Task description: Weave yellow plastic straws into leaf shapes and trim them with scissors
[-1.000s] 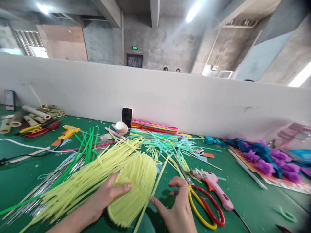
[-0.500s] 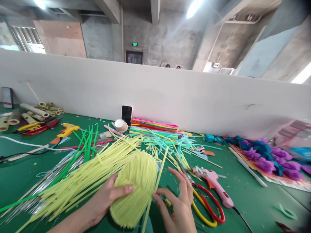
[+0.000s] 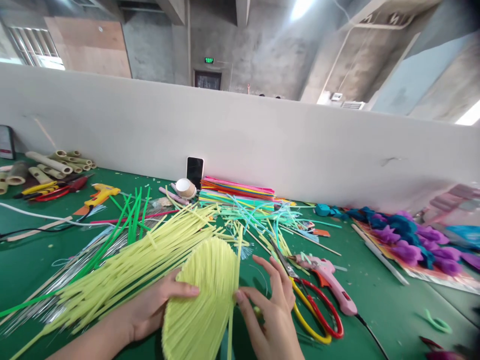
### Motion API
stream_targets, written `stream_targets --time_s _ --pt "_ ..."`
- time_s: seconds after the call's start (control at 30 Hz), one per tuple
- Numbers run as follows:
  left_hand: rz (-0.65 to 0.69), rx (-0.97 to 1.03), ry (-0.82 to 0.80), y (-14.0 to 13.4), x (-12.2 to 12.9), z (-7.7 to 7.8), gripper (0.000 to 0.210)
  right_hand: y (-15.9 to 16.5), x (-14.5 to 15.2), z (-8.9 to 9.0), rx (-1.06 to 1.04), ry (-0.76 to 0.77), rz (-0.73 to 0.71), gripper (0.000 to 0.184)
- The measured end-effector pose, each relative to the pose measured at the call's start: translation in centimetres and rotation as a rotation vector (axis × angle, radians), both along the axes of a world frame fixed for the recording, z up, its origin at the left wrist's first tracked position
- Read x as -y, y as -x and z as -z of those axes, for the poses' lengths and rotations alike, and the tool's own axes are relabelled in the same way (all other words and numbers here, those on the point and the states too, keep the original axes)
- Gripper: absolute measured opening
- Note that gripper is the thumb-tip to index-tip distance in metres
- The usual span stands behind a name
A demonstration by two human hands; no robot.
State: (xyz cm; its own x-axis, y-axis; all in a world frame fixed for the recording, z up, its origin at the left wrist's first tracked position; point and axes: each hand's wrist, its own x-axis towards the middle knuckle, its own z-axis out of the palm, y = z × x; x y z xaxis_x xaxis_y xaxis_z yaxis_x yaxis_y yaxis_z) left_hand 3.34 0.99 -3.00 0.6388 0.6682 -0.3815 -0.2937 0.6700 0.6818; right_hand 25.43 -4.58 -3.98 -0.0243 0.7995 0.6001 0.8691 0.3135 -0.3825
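Observation:
A leaf-shaped panel of yellow-green pipe cleaners, laid side by side, is held up in front of me. My left hand grips its left edge, the thumb lying across the front and the fingers behind. At the right edge, my right hand pinches a single pipe cleaner between thumb and forefinger, its other fingers spread. That strip stands nearly upright along the panel's side. Left of the panel lies a big pile of loose yellow-green pipe cleaners.
Right of my right hand lie scissors with red and yellow handles and a pink glue gun. Colourful pipe cleaner bundles, a phone and a paper cup sit by the partition. Purple-and-blue flowers lie right; a yellow glue gun lies left.
The panel has shifted slightly down and left with both hands and turned a little. The held pipe cleaner has swung more upright, closer along the panel's edge. The camera view has shifted slightly.

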Motion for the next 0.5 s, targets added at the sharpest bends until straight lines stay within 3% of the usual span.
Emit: stream_targets --time_s 0.13,0.3,0.5 --pt "0.004 -0.020 0.008 -0.2 0.0 0.3 0.047 -1.5 -0.6 -0.1 -0.056 0.011 0.033 0.013" --pt "0.010 -0.094 0.016 0.2 -0.2 0.6 0.045 -3.6 -1.5 -0.4 -0.070 0.025 -0.040 0.036" --pt "0.038 -0.175 -0.003 0.9 -0.1 1.0 0.048 -4.0 -2.0 0.3 0.047 -0.004 -0.037 0.028"
